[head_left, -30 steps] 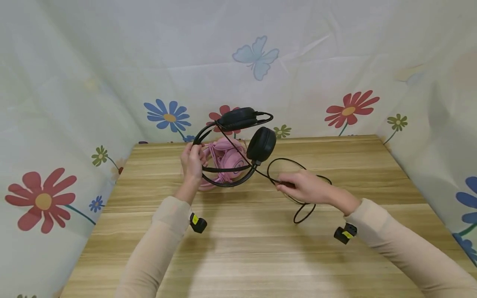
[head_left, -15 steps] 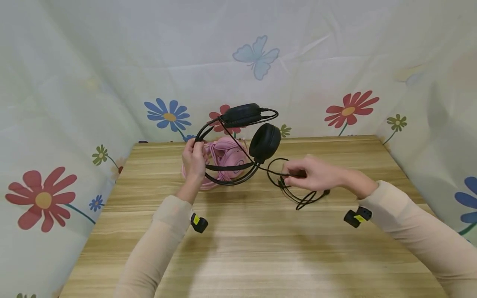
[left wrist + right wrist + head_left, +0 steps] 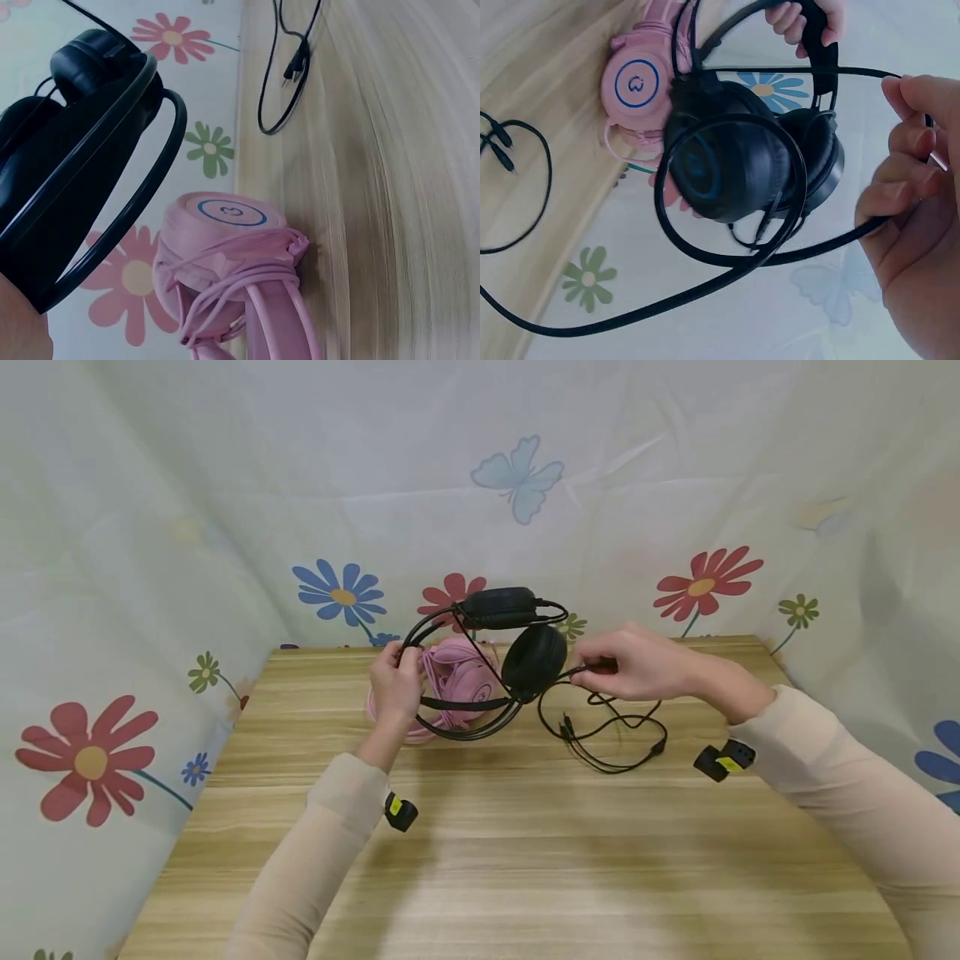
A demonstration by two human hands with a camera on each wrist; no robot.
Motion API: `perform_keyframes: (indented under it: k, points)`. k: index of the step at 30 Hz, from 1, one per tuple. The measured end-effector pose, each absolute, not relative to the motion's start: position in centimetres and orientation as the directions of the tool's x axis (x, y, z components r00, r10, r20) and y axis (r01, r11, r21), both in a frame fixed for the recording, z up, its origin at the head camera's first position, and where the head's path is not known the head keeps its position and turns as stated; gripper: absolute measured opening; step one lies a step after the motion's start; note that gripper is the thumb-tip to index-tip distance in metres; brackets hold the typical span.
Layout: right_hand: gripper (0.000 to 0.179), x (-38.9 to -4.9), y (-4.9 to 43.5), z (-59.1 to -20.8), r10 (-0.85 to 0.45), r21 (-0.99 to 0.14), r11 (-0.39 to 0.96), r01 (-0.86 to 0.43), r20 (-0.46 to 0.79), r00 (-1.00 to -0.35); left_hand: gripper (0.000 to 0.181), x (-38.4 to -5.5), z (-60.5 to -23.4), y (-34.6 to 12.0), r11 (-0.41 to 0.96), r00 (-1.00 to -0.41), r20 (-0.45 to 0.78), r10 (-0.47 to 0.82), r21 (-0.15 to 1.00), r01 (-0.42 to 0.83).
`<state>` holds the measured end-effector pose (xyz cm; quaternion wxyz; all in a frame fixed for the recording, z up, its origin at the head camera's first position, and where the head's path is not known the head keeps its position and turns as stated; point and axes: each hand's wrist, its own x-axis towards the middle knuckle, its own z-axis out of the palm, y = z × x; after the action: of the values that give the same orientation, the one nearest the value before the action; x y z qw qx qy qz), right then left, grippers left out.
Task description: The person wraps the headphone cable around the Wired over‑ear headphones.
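My left hand grips the headband of a pair of black headphones, held up over the table with both ear cups toward the right. My right hand pinches the headphones' black cable just right of the ear cups; in the right wrist view the cable makes a loop in front of one cup. The rest of the cable lies in loose coils on the table, its plugs showing. Behind the black headband, pink headphones rest on the table, their pink cord wound round them.
The wooden table runs back to a hanging white cloth printed with flowers and a butterfly. Cloth also hangs along the left and right sides. A small black camera sits on each wrist.
My right hand has moved up and slightly right with the cable, closer to the ear cups. The coils on the table have shifted. The black headphones have moved slightly right.
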<state>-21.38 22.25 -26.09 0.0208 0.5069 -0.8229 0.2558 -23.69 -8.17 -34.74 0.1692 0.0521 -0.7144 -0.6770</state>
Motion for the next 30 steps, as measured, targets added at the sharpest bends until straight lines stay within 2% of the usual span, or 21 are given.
perform_keyframes:
  k: [4, 6, 10, 14, 18, 21, 27, 30]
  points:
    - [0.005, -21.8, 21.6, -25.3, -0.842, -0.259, 0.342, -0.903, 0.342, -0.417, 0.016, -23.5, -34.8, -7.7, 0.233, -0.94, 0.227, -0.256, 0.958, 0.168]
    - [0.007, -21.9, 21.1, -25.0, -0.856, -0.147, 0.333, -0.931, 0.366, -0.364, 0.017, -23.4, -34.8, -7.4, 0.315, -0.937, 0.253, -0.242, 0.934, 0.171]
    - [0.013, -22.0, 20.3, -24.3, -0.882, 0.1, 0.334, -0.937, 0.383, -0.273, 0.018, -23.3, -34.8, -7.0, 0.396, -0.943, 0.268, -0.195, 0.902, 0.174]
    - [0.02, -22.0, 19.9, -23.6, -0.906, 0.266, 0.345, -0.9, 0.346, -0.245, 0.019, -23.2, -34.9, -6.7, 0.44, -0.945, 0.283, -0.161, 0.878, 0.188]
    - [0.023, -22.1, 19.9, -22.5, -0.919, 0.337, 0.345, -0.876, 0.313, -0.241, 0.019, -23.2, -35.0, -6.6, 0.456, -0.944, 0.29, -0.159, 0.869, 0.19]
    - [0.021, -22.2, 20.2, -21.4, -0.911, 0.362, 0.353, -0.863, 0.342, -0.23, 0.02, -23.3, -35.1, -6.8, 0.47, -0.946, 0.288, -0.146, 0.862, 0.19]
    - [0.018, -22.8, 20.4, -19.7, -0.918, 0.435, 0.322, -0.841, 0.359, -0.166, 0.021, -23.4, -35.3, -7.0, 0.543, -0.955, 0.281, -0.098, 0.819, 0.185]
    - [0.025, -23.2, 20.3, -19.2, -0.92, 0.475, 0.323, -0.819, 0.36, -0.154, 0.02, -23.4, -35.3, -6.9, 0.544, -0.971, 0.232, -0.055, 0.823, 0.165]
